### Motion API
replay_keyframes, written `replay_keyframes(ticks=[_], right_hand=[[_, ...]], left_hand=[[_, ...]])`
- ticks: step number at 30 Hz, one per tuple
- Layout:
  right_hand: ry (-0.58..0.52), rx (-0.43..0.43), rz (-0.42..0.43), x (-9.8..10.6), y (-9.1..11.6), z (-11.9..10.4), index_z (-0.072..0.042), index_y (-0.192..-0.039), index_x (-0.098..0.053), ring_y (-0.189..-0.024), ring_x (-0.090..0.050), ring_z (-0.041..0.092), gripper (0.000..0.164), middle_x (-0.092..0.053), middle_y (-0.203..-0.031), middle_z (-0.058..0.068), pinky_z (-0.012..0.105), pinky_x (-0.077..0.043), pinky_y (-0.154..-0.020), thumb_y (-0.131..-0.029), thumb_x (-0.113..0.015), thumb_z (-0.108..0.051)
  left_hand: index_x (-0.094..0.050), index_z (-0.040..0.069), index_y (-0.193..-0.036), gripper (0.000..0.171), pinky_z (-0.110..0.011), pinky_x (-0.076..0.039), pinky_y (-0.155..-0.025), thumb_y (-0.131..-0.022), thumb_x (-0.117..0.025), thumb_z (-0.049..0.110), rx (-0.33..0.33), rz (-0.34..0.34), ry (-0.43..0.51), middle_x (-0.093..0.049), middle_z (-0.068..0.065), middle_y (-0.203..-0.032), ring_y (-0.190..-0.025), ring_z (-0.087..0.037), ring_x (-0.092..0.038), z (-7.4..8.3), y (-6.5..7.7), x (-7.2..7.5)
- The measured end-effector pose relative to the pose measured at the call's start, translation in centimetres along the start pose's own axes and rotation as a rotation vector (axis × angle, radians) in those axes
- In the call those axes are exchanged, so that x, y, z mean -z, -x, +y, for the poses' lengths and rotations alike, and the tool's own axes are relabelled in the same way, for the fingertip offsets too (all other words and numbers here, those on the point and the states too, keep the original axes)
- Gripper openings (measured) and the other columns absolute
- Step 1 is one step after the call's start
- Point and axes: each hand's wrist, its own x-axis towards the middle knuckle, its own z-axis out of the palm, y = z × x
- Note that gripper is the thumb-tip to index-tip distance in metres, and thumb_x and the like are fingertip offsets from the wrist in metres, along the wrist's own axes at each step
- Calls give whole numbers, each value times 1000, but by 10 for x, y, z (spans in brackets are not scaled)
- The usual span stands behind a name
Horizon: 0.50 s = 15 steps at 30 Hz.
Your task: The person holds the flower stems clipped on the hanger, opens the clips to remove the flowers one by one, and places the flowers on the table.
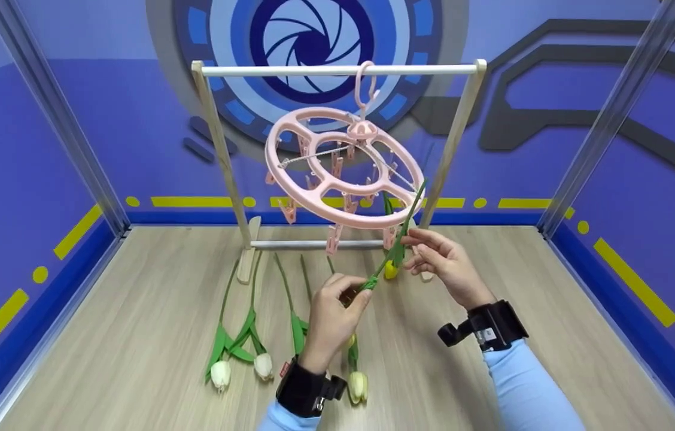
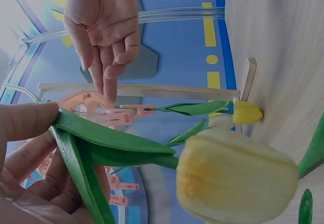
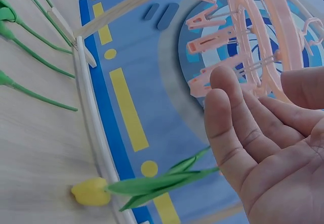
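Observation:
My left hand (image 1: 334,314) pinches an artificial tulip (image 2: 238,178) by its stem, just above the leaves, between thumb and fingers. Its pale yellow bloom points down, and the thin stem (image 1: 414,206) slants up to the right, across the rim of a pink clip hanger (image 1: 343,216). Beside that stem is my right hand (image 1: 448,263), palm turned in, fingers loosely extended and holding nothing. A yellow tulip (image 1: 391,270) hangs bloom-down under the hanger's near right side. Pink clips (image 1: 334,238) dangle around the tilted ring.
The hanger hooks over the top bar (image 1: 289,70) of a wooden stand (image 1: 221,149). Several tulips lie on the table (image 1: 152,335), among them a white tulip (image 1: 220,375) at the left and a cream tulip (image 1: 358,386) near the left wrist. Blue patterned walls surround the table.

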Motion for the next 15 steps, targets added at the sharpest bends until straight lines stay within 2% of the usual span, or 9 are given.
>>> replay_keyframes(ticks=[3, 6, 11, 15], right_hand=[[10, 3, 14, 5, 4, 1, 14, -148, -41, -87, -72, 15, 47, -69, -125, 4, 28, -59, -77, -109, -52, -11], [7, 13, 26, 8, 8, 2, 15, -147, -41, -86, -72, 16, 48, -71, -122, 0, 28, -59, -74, -109, -52, -11], [23, 17, 79, 13, 17, 2, 14, -145, -45, -86, -72, 18, 43, -70, -122, 1, 34, -60, -76, -108, -52, -7], [111, 17, 140, 16, 26, 2, 8, -142, -54, -92, -70, 18, 38, -68, -124, 5, 32, -59, -80, -107, -55, -6]], left_hand=[[-78, 6, -104, 10, -27, -51, -70, -95, -75, 9, -14, -19, 1, -66, -2, -91, -78, -11, -58, 2, 1, 0], [-78, 6, -104, 11, -27, -52, -70, -95, -75, 10, -24, -34, -6, -66, -2, -90, -77, -10, -58, 4, 2, 0], [-79, 7, -103, 10, -23, -51, -68, -94, -75, 11, -11, -54, -5, -67, -1, -90, -75, -7, -58, 6, 4, -3], [-79, 7, -103, 10, -24, -51, -68, -94, -75, 11, 10, -77, 38, -68, -1, -89, -74, -8, -58, 7, 5, -6]])
